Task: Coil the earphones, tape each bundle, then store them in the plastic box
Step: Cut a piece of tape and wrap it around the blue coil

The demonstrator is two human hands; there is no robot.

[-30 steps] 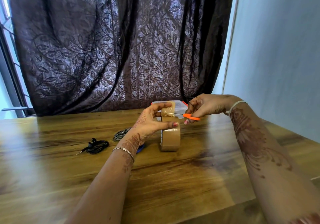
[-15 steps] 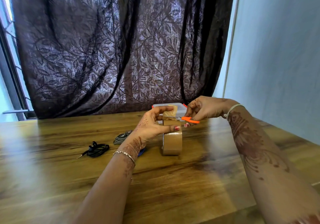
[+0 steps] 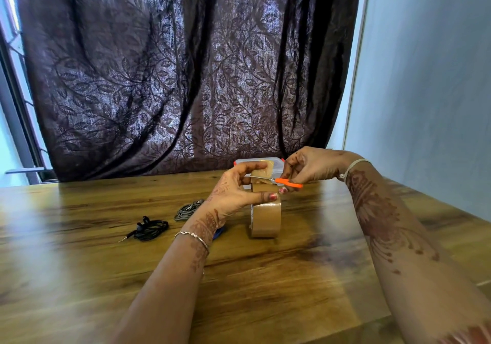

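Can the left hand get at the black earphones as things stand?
Likely yes, once free: the left hand pinches tape, but the black earphones lie uncovered on the table beside it.

**One head-worn wide-angle view, looking forward and slightly down over a wooden table (image 3: 265, 290).**

The camera sits above the table's near edge and faces the dark leaf-patterned curtain (image 3: 172, 78) at 12 o'clock, which fills the upper half of the frame. A pale wall (image 3: 425, 91) closes in at 2 o'clock and a window frame (image 3: 13, 120) shows at 10 o'clock (straight lines bow toward the edges, as a wide lens gives). The forearms enter near the lens at 7 and 4 o'clock. The left hand (image 3: 233, 195), pinching a tape strip (image 3: 263, 172), and the right hand (image 3: 310, 168), gripping orange scissors (image 3: 288, 182), meet just below centre.
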